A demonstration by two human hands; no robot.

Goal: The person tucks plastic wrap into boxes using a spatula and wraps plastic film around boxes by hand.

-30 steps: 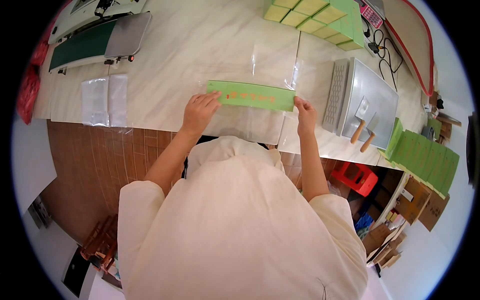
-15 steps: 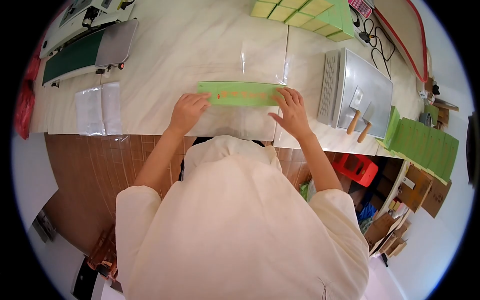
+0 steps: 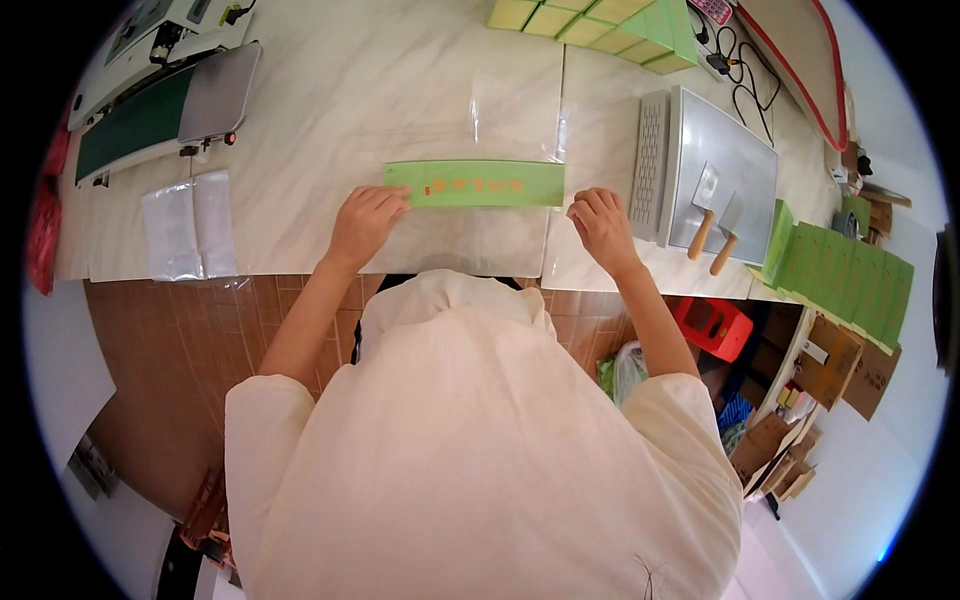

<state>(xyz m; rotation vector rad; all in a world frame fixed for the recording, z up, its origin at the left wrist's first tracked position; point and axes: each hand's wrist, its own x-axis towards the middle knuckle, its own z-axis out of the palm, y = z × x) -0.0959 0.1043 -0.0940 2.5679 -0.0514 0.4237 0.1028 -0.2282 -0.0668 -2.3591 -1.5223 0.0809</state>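
Right hand (image 3: 600,222) moved off green box (image 3: 490,186), left hand (image 3: 368,222) touching it, finger closure unclear, marbled table (image 3: 350,90), floor (image 3: 165,360).

Glossy clear plastic sleeves (image 3: 188,226) lie on a smooth, marble-look tabletop (image 3: 350,100).

illegible orange lettering (image 3: 476,186) on green box (image 3: 474,199)

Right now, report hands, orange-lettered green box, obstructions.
Left hand touching left end of green box. Right hand just off right end; grip unclear. Hands off lettering; clear film just beyond.
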